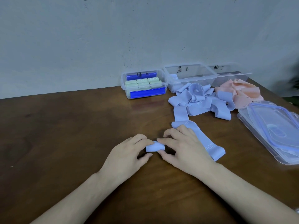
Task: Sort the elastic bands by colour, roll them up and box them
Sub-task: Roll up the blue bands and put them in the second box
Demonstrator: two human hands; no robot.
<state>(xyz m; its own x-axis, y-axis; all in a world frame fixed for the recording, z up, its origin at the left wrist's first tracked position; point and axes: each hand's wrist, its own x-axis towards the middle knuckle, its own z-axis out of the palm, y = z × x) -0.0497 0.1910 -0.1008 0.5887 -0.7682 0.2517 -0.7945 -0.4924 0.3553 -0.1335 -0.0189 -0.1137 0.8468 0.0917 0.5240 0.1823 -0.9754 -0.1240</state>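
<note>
A blue elastic band (155, 147) is being rolled on the wooden table (64, 135), well in front of the middle box (191, 76), which serves here as the landmark. The started roll is pinched at its left end by the left hand (129, 152), thumb below and fingertips curled over the top, and at its right end by the right hand (182, 147), whose fingers are likewise curled round it. The unrolled tail (210, 146) is seen running out from under the right hand, to the right of the roll. The band is judged light, soft and stretchy, with no stiffness of its own, so a roll would likely spring loose if released; hold is best taken at both ends of the roll, with the tail kept flat and lightly tensioned. A heap of loose blue bands (199, 101) lies just in front of the middle box, and pink bands (239, 91) lie to the heap's right. Green rolls (142, 84) are packed in the box (144, 84) left of the middle box. "B" is handwritten on the middle box beside a character too small to be read; "20" is printed on the tail, and "30" on some green rolls. Clear lids (271, 126) are stacked to the right of the heap.
</note>
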